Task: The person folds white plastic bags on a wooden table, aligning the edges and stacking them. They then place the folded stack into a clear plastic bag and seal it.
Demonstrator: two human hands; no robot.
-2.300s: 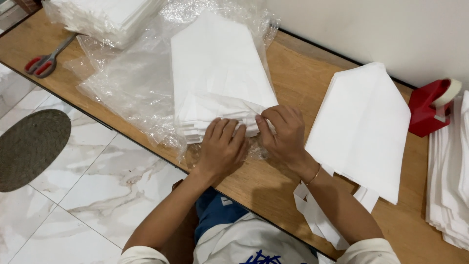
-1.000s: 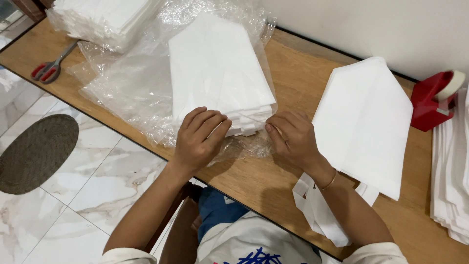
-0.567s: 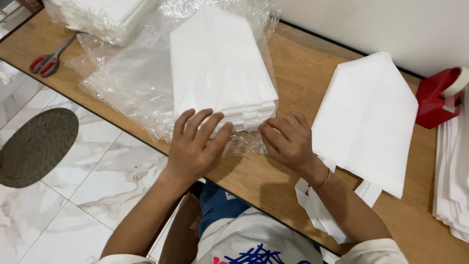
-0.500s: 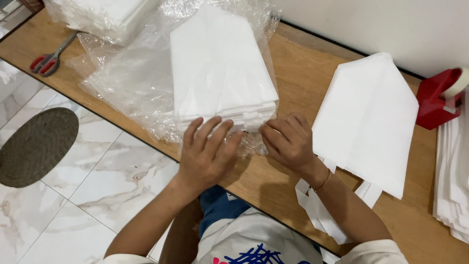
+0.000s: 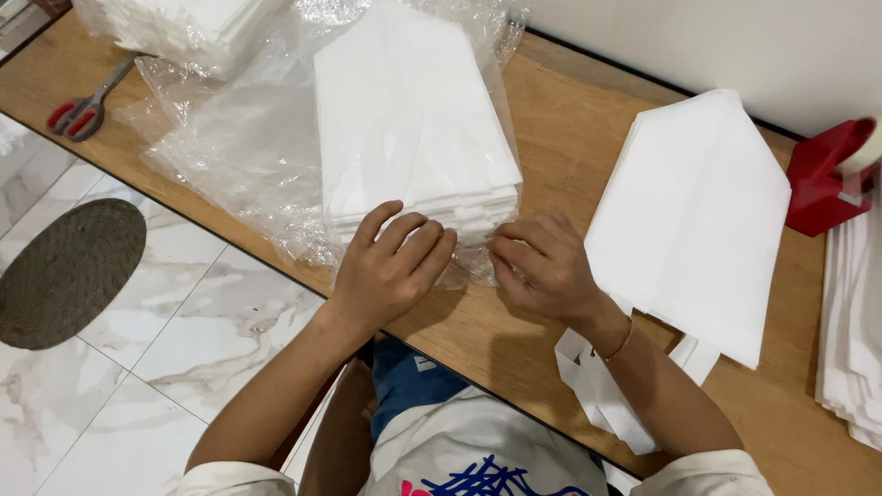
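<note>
– Where is the stack of white bags (image 5: 413, 119)?

– In the middle of the wooden worktop (image 5: 560, 147), lying in a clear plastic wrapper (image 5: 248, 138).

– And the hands?

– The left hand (image 5: 390, 266) rests flat on the stack's near edge, fingers (image 5: 404, 230) spread and holding nothing. The right hand (image 5: 542, 266) is just beside it, fingers curled at the wrapper's edge; whether they pinch the plastic, I cannot tell.

– Anything else?

– A second pile of bags (image 5: 698, 211) to the right, red-handled scissors (image 5: 78, 110) far left.
</note>
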